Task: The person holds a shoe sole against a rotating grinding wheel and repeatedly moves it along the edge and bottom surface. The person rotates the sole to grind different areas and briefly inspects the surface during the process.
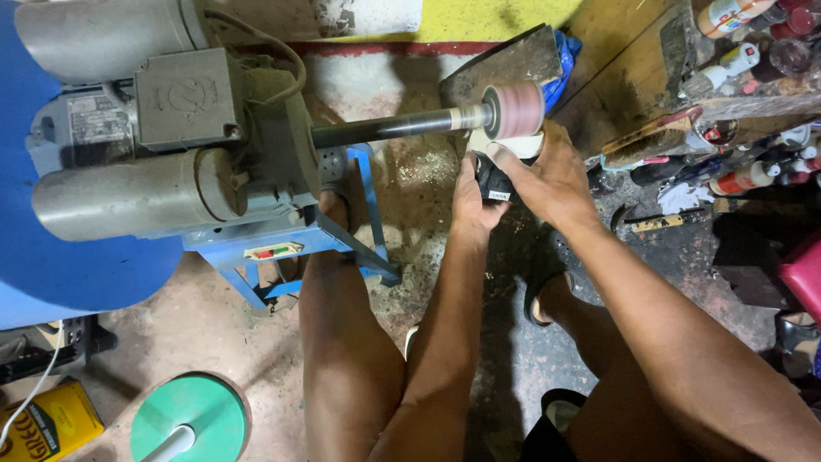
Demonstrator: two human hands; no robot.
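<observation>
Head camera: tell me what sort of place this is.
Probably a small repair or shoemaking workshop. A grey motor drives a long shaft to a pink sanding drum, where both hands, left hand and right hand, press a black and white piece. Bottles crowd a wooden shelf.

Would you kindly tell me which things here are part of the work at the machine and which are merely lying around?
In use: left hand, right hand, black-and-white piece held by both, pink drum, shaft, motor.

Lying about: bottles, yellow can, green disc, blue stand.
</observation>
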